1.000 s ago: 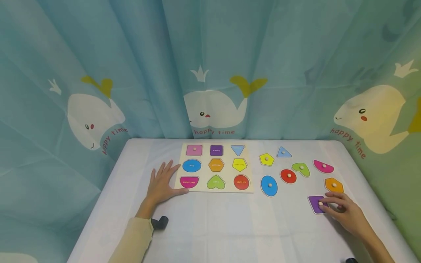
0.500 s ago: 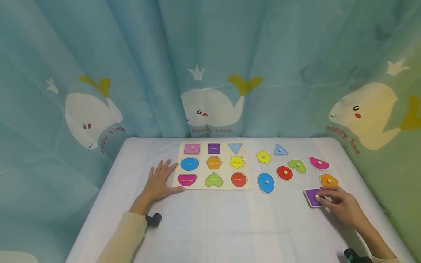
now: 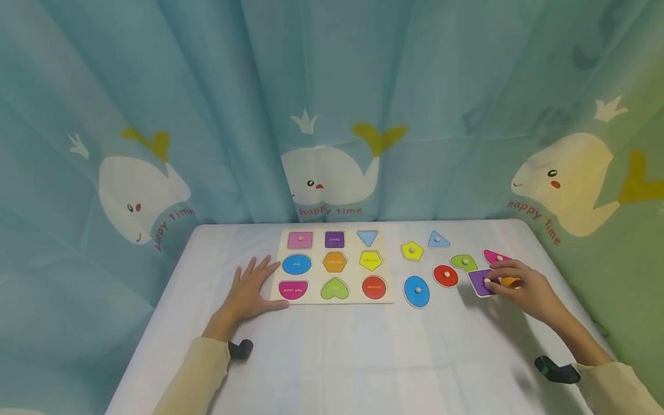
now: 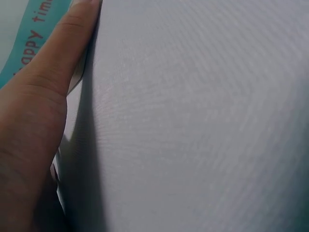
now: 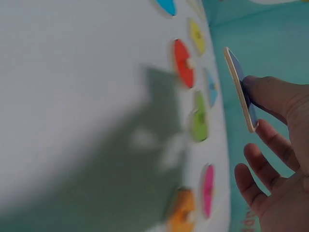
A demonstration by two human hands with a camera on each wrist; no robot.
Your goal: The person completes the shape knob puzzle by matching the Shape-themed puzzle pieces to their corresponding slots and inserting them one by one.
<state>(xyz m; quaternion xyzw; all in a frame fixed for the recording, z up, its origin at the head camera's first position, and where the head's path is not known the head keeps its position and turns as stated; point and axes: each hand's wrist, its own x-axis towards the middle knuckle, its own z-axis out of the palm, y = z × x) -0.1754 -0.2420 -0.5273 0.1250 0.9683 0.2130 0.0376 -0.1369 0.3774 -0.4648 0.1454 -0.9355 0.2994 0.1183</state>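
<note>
My right hand (image 3: 528, 290) pinches the knob of a purple square puzzle piece (image 3: 480, 283) and holds it above the table. In the right wrist view the square piece (image 5: 240, 91) is seen edge-on, raised clear of the cloth, with the thumb against its face. My left hand (image 3: 251, 289) lies spread at the left edge of the shape puzzle board (image 3: 316, 300), thumb at the lower left corner. In the left wrist view only part of the left hand (image 4: 36, 104) shows, next to the cloth. A pink knobbed piece (image 3: 308, 244) sits in the board's corner.
Loose knobbed pieces lie right of the board: a yellow pentagon (image 3: 412, 251), blue triangle (image 3: 438, 240), red circle (image 3: 445, 276), blue oval (image 3: 417, 291), green heart (image 3: 463, 263), magenta half round (image 3: 495, 257) and orange hexagon (image 5: 182, 211). A whale-print curtain (image 3: 446, 167) hangs behind the table.
My right hand has lifted the purple square off the table and carried it away from me and slightly left, near the green heart. The left hand keeps its place at the board.
</note>
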